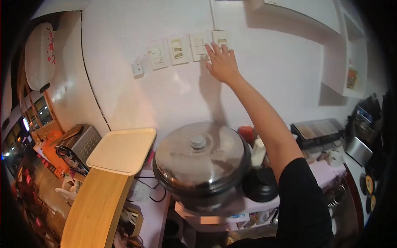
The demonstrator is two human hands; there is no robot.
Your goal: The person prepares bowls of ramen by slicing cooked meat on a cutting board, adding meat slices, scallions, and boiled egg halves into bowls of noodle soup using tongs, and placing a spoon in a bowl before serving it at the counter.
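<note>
My right hand (224,67) is raised to the wall, fingers spread, at a row of white switch plates. Its fingertips overlap the right edge of a wide switch plate (198,41) and the lower part of the rightmost plate (222,34). Whether a fingertip presses a switch I cannot tell. Further left are a plate with dark-edged switches (178,43), another switch plate (157,56) and a small socket (137,69). Below the hand stands a large rice cooker (202,194) with its shiny metal lid (178,151) on. My left hand is out of view.
A cream tray (122,151) lies at the end of a wooden counter (89,211), near a toaster oven (84,142). Right of the cooker are a black round container (260,186) and a lidded compartment box (317,129). Wall cabinets (302,14) hang at upper right.
</note>
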